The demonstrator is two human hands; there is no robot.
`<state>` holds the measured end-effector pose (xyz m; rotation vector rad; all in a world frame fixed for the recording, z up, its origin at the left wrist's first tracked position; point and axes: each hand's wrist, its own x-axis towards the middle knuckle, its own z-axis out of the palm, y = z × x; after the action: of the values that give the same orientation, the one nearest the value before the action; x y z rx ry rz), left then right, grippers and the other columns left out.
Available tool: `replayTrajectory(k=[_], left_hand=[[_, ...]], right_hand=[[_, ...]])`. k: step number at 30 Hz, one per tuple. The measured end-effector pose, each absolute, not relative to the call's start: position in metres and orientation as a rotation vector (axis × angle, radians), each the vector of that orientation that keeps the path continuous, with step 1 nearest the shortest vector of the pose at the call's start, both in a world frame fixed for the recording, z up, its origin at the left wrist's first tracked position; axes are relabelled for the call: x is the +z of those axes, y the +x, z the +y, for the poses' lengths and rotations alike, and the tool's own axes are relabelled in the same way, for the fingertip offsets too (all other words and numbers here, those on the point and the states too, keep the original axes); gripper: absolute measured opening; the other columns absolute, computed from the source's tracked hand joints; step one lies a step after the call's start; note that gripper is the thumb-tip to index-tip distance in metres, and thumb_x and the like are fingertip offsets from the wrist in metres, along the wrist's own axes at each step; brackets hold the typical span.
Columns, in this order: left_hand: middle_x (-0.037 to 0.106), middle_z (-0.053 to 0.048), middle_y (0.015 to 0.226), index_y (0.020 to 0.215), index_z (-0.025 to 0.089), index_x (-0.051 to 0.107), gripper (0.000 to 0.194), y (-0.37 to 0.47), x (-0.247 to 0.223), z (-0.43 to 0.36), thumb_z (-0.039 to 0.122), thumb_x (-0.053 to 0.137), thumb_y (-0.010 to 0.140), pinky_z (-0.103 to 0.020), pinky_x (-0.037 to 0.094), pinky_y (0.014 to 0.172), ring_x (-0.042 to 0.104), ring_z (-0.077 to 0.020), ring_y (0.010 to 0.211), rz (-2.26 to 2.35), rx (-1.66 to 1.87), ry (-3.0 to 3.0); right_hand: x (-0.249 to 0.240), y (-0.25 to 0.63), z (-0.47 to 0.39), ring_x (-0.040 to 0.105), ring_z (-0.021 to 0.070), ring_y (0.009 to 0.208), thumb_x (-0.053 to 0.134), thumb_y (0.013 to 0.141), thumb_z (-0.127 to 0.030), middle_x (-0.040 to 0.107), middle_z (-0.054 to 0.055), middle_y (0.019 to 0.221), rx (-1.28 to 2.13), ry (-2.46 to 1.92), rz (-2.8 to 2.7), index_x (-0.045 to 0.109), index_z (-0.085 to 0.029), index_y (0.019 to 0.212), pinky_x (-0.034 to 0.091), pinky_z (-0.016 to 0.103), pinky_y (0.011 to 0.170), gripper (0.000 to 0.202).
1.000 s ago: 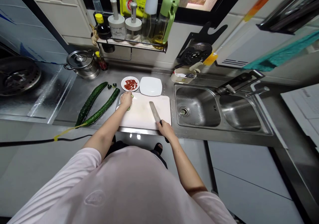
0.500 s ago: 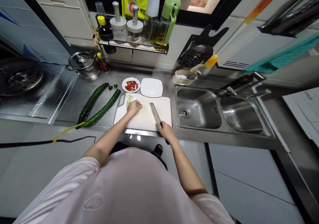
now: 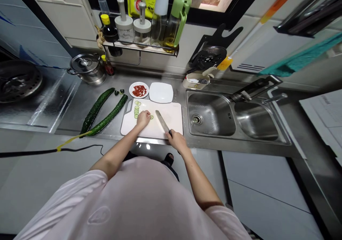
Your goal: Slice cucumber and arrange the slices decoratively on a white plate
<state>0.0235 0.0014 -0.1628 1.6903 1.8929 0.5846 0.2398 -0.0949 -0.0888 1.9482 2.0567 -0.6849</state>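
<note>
On the white cutting board (image 3: 168, 111), my left hand (image 3: 143, 119) is closed with its fingertips pinched at a thin cucumber slice (image 3: 151, 117). More cucumber slices (image 3: 136, 111) lie in an overlapping row left of that hand. My right hand (image 3: 175, 140) grips the handle of a kitchen knife (image 3: 162, 121). Its blade slants over the board, the tip just right of the slice at my left fingers. Two long cucumbers (image 3: 97, 109) rest on the steel counter left of the board, with small cut-off ends (image 3: 117, 93) near their tops.
Behind the board sit a plate of chopped red pieces (image 3: 139, 90) and a bare white plate (image 3: 161, 92). A double sink (image 3: 211, 113) is to the right. A lidded pot (image 3: 87, 69) stands back left, below a rack of seasoning jars and bottles (image 3: 141, 45).
The knife tip has swung left toward my left hand. My left hand has shifted slightly toward me, and the cucumber slice at its fingertips has moved with it.
</note>
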Motion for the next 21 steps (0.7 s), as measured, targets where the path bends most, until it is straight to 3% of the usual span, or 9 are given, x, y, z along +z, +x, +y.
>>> replayTrajectory(k=[21], left_hand=[[0.068,-0.003,0.077,0.084,0.019,0.067,0.013,0.019,-0.180,0.010,0.019,0.058,0.075,-0.025,0.045,0.071,0.061,-0.0155,0.075,1.873,0.697,1.570]], right_hand=[[-0.080,0.228,-0.108,0.063,0.0243,0.094,0.026,0.097,-0.052,0.067,0.011,0.100,-0.679,1.817,2.087,0.056,-0.021,0.110,0.040,0.030,0.073,0.045]])
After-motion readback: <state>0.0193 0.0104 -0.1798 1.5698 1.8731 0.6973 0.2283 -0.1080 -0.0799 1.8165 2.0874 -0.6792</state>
